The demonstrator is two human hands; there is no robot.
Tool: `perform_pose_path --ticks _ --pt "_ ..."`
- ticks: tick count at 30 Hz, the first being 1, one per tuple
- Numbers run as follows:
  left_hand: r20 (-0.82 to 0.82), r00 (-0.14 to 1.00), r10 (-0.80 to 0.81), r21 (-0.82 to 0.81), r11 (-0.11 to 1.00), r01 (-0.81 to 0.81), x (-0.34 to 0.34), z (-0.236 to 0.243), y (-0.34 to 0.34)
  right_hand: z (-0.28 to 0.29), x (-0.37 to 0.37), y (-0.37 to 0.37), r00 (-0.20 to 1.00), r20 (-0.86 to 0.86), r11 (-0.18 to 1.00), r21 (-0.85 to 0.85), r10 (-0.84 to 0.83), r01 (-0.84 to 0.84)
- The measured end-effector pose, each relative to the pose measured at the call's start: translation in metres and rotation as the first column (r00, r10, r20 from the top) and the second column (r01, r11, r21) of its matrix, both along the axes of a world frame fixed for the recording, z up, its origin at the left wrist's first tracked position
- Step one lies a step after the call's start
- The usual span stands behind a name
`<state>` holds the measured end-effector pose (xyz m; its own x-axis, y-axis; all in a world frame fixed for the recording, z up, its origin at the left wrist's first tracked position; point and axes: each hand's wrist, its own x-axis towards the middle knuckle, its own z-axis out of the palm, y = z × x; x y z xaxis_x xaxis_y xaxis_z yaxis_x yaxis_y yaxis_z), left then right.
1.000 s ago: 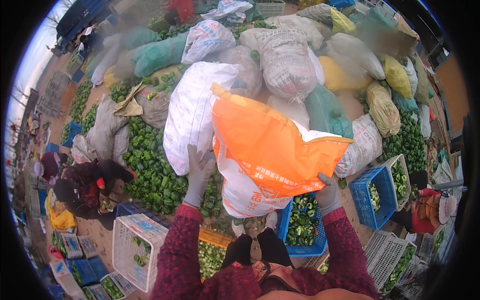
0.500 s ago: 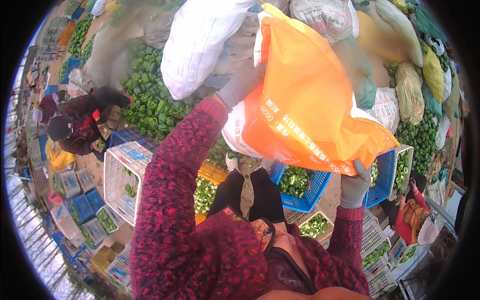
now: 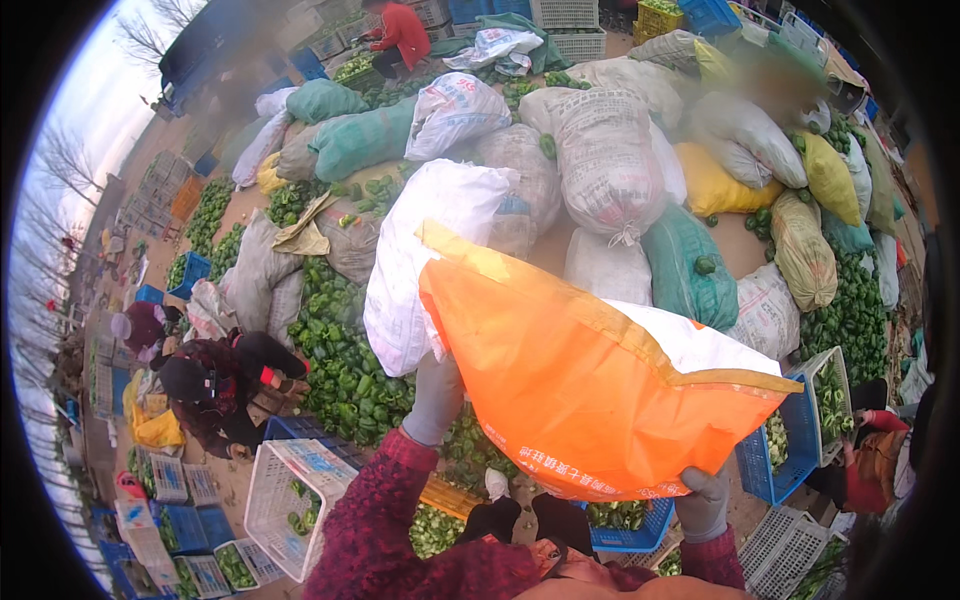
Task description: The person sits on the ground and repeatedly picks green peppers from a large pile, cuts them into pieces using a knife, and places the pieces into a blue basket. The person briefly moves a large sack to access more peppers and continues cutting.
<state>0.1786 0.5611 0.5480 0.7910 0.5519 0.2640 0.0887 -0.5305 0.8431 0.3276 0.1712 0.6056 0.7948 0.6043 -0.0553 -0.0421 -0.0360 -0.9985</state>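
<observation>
A large orange woven bag with a white inside and a yellowish edge spreads out in front of me. Gloved in grey, my left hand closes on its left side. At the lower right corner, my right hand, also gloved, grips the bag with the thumb on the near face. The mouth gapes a little along the upper right, where the white lining shows. Behind the left part of the bag leans a filled white sack. The bag hides part of the ground and of the crates below it.
Green peppers lie heaped at the left. Around me stand a tipped white crate, a blue crate of cut peppers and another blue crate. Filled sacks cover the ground ahead. Co-workers crouch left and right.
My view has tilted up, showing more sacks and sky. The bag has swung lower and wider, its yellowish edge now facing up and away. Both hands keep their hold.
</observation>
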Motion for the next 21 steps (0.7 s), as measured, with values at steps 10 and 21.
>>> perform_pose_path --ticks 10,21 --pt "0.281 0.939 0.197 -0.692 0.719 0.057 -0.025 0.011 0.018 0.048 -0.009 0.029 0.961 0.262 0.996 -0.034 0.085 -0.078" --pt "0.099 0.99 0.102 -0.505 0.862 -0.038 -0.052 0.087 0.02 0.088 -0.037 0.042 0.998 -0.059 0.97 0.244 0.018 -0.003"
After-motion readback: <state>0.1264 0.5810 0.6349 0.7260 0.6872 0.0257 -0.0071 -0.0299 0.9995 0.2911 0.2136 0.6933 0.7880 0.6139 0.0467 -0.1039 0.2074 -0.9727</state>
